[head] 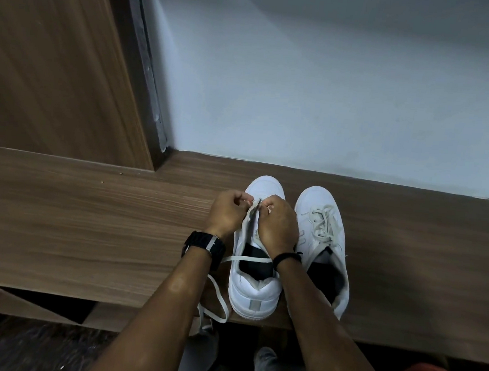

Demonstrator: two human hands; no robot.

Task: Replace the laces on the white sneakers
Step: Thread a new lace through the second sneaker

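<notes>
A brown wooden shelf (86, 224) meets a pale wall (334, 89), beside a wooden panel (47, 55).

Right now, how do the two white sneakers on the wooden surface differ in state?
The left sneaker is being worked on: both the left hand and right hand pinch at its eyelet area, and a flat white lace trails loose from it over the table edge. The right sneaker is untouched, with a dingy lace threaded and bunched on top. Both are white, toes pointing away, side by side.
</notes>
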